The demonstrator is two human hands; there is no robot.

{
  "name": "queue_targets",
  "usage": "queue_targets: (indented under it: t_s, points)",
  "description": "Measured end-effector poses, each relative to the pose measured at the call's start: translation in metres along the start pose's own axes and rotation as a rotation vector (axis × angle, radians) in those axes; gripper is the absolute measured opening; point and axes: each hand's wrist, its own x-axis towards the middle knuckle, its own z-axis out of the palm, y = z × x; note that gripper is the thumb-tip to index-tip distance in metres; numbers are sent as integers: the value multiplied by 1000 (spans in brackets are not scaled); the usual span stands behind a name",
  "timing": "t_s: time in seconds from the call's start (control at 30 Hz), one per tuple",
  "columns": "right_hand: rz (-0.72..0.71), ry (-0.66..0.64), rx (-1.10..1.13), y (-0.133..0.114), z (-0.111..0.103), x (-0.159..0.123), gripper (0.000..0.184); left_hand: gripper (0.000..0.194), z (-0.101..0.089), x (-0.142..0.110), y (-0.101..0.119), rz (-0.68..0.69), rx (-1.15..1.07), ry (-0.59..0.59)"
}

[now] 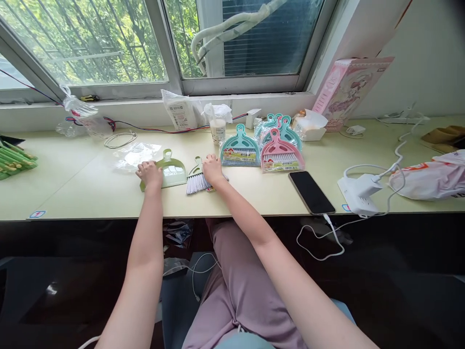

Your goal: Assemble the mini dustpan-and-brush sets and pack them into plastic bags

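My left hand [149, 175] lies on the left edge of a pale green mini dustpan [173, 171], whose looped handle points away from me. My right hand [212, 169] rests against a small hand brush [198, 182] with white and purple bristles and a pale green back. A card backing [209, 189] shows under that hand. Beyond them stand packaged dustpan-and-brush sets, one teal [240, 147] and one pink [281, 151], with more teal sets [278, 131] behind.
A black phone [311, 192] and a white power adapter [359, 191] with cables lie to the right. A clear plastic sheet [136, 156] lies left of the hands. A green bundle [14, 160] sits at the far left. The desk's front edge [163, 216] runs below my arms, under the window sill.
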Motion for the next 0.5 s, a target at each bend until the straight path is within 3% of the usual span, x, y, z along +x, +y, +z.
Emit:
queue_targets:
  t_s: [0.17,0.3,0.4,0.47,0.5]
  points:
    - [40,-78,78,9,2,5,30,20,-7,5,-1,-127,-127,-26]
    - [69,-72,136,17,-3,7,21,13,-16,4,1,-240,-335,191]
    - [2,14,143,19,-9,5,19,6,-22,1,2,-274,-455,316]
    - [-83,132,173,19,-15,3,24,11,-28,-2,4,-291,-512,408]
    - [-112,198,200,19,-19,1,28,17,-32,-4,4,-257,-540,400]
